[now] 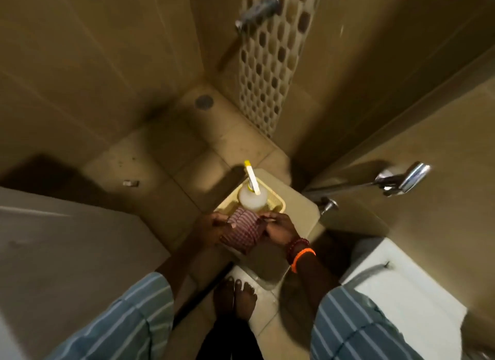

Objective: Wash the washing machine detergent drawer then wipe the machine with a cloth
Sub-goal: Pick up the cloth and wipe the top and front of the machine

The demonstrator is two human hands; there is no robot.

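We hold a red-and-white striped cloth (242,229) between both hands, just above a beige stool (297,207). Our left hand (211,229) grips the cloth's left edge with fingers curled around it, and our right hand (280,229) pinches its upper right edge, beaded and orange bracelets (301,252) on that wrist. Just beyond our fingertips a yellow basket (277,203) sits on the stool, holding a white spray bottle (253,196) whose nozzle points away from us. Right of our right hand, a chrome hand sprayer (404,179) hangs on the tiled wall. Below our hands, our bare feet (235,298) stand on the tiled floor (166,172). The detergent drawer is out of view.
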